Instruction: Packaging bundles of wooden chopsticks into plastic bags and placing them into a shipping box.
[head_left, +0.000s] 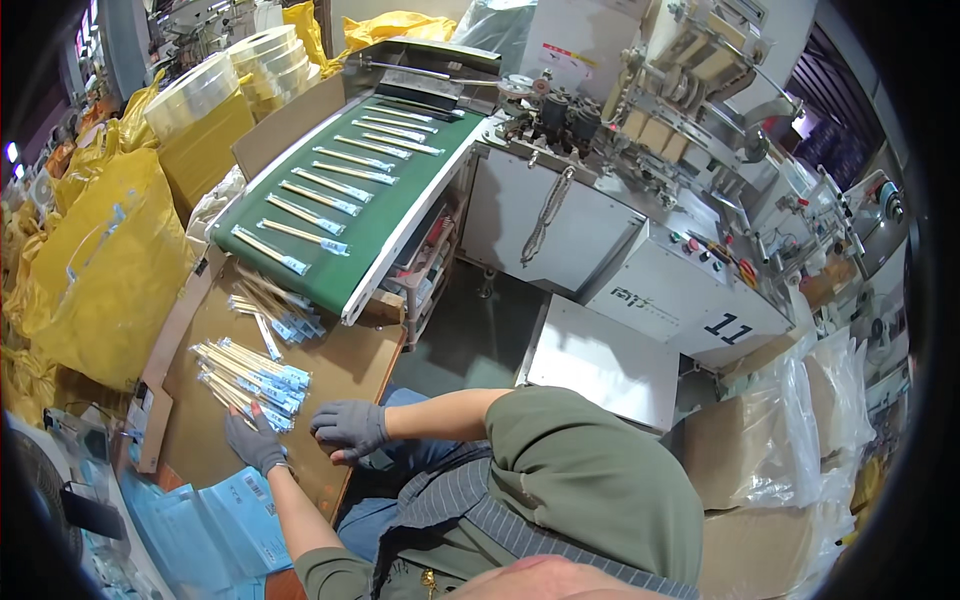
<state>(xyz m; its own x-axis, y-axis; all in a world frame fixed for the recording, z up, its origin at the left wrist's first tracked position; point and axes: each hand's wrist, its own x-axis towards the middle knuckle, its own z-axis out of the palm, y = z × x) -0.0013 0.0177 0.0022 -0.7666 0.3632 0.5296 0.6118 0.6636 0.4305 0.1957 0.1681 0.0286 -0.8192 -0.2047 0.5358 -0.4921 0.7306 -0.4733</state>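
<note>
Wrapped sticks [260, 375] on brown table [348, 368].
My left hand [256, 440] touches them, fingers parted; my right hand [350, 430], nearby, curls, grip unclear.

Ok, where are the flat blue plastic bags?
In the head view's lower left, the flat blue plastic bags lie just left of the person's left forearm.

grey floor [462, 350] — brown table [345, 380]

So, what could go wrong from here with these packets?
The left hand is at the near pile, whose packets lie unevenly, so some might slip out of line. Packets on the belt could drop onto the crossed heap by its near end and tangle it further.
</note>
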